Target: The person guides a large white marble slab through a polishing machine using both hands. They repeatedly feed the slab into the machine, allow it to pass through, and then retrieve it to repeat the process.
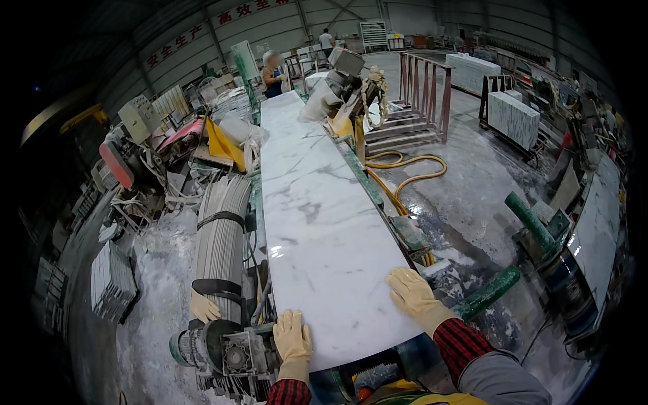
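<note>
A long white marble slab (317, 256) with grey veins stretches away from me on a machine bed. My left hand (293, 341), in a cream glove, rests at the slab's near left corner with its fingers pointing forward. At the near right edge, my right hand (413, 294) lies on the slab in a matching glove, fingers extended and somewhat spread. Neither hand is wrapped around anything. A grey machine head (337, 91) with a plastic cover stands over the slab's far part.
Left of the slab are a strapped grey bundle (223, 229), a loose cream glove (204, 307) and a motor (236, 354). Green rollers (489, 291) and a yellow hose (422, 162) lie right. Beyond are a metal rack (425, 94), stone blocks (513, 118) and a person (273, 77).
</note>
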Tool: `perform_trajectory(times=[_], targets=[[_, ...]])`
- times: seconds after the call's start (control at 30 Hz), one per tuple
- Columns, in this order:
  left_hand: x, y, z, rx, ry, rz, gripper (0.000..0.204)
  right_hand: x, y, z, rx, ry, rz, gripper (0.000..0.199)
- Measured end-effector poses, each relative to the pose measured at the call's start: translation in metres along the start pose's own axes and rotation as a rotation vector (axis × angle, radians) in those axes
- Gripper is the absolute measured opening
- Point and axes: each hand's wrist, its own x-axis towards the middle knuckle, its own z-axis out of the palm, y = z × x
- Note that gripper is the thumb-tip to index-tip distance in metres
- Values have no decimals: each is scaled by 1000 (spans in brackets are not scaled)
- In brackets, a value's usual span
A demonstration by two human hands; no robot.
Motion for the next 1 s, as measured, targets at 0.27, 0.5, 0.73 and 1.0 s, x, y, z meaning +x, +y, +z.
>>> perform_trajectory(times=[0.27, 0.5, 0.73, 1.0], targets=[[-3, 0, -3, -6, 2, -1, 55, -1, -7, -8, -11, -28, 15, 46], [-7, -3, 4, -13, 84, 25, 53, -6, -7, -7, 1, -25, 20, 44], [-10, 2, -4, -36, 52, 20, 51, -9, -10, -12, 10, -18, 13, 45], [-15, 0, -3, -46, 69, 19, 52, -12, -14, -14, 47, 15, 33, 42]])
